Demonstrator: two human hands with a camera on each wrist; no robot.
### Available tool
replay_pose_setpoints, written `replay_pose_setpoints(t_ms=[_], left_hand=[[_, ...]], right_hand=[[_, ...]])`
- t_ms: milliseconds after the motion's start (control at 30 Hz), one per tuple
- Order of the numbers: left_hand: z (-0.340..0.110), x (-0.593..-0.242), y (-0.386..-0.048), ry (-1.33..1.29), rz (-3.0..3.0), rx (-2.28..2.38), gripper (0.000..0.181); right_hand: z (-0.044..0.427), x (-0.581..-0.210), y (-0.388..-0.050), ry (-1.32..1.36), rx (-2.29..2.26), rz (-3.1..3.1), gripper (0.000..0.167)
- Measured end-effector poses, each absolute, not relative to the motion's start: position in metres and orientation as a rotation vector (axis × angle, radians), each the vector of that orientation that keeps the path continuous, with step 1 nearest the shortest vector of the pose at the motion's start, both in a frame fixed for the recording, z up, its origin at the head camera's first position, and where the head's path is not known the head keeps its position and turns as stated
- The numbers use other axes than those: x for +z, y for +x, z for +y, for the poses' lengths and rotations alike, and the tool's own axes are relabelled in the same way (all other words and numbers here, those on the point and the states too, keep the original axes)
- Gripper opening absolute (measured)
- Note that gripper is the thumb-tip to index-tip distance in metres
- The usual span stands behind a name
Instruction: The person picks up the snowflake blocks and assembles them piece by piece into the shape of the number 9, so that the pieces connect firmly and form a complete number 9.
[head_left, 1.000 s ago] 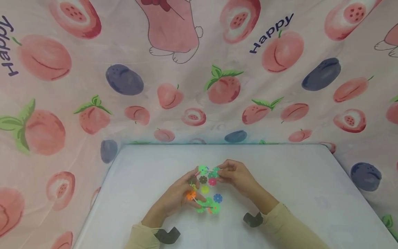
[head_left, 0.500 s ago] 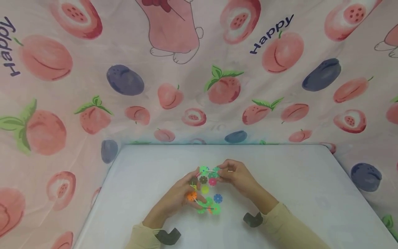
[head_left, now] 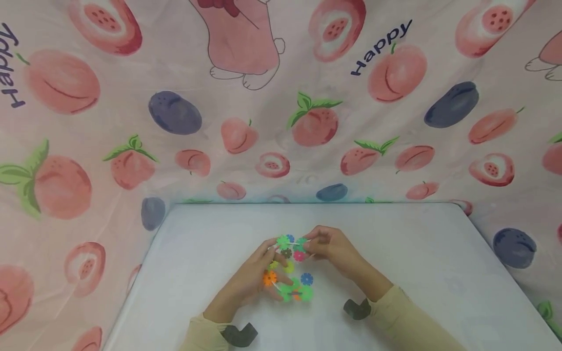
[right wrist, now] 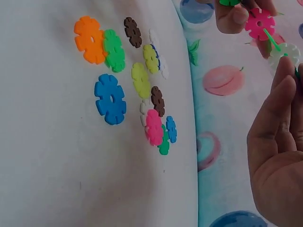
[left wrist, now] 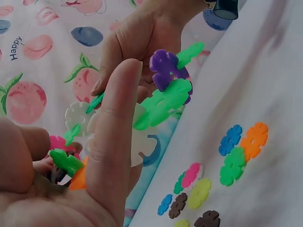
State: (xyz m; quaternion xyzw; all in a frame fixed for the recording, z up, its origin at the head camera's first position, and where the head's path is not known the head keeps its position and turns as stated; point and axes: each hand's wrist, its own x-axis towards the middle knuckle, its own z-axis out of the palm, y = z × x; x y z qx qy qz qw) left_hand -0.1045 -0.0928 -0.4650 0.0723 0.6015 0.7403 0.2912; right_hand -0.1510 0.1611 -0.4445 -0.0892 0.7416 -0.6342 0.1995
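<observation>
Both hands hold a chain of interlocking snowflake discs above the table. My left hand [head_left: 252, 273] grips its left part, where an orange disc [head_left: 270, 278] shows by the fingers. At the chain's far end, my right hand [head_left: 333, 246] pinches a green disc [head_left: 301, 243]. In the left wrist view, the chain includes a purple disc [left wrist: 161, 64], a green disc [left wrist: 165, 101] and a white disc [left wrist: 78, 113]; one straight left finger [left wrist: 113, 137] covers part of it. A pink disc [right wrist: 260, 22] of the chain shows in the right wrist view. The left palm hides some joints.
Loose discs lie on the white table [head_left: 395, 243] beneath the hands, among them a blue disc [right wrist: 111, 99], an orange disc [right wrist: 87, 40], a pink disc [right wrist: 154, 127] and a yellow disc [right wrist: 140, 80]. A fruit-print cloth [head_left: 272, 122] hangs behind the table.
The far end of the chain has shifted slightly left, along with the right fingertips. The left fingers have moved a little around the chain. The loose discs lie as before.
</observation>
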Motion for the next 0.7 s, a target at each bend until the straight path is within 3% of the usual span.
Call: replay_pose_setpoints(t_ms=[433, 700], left_hand=[[-0.095, -0.464, -0.104, 0.131, 1.703, 1.951, 0.053], [-0.098, -0.461, -0.102, 0.093, 1.701, 1.962, 0.053]], right_hand=[[0.165, -0.449, -0.153, -0.247, -1.684, 2.144, 0.038], [0.174, -0.462, -0.154, -0.285, -1.478, 2.258, 0.028]])
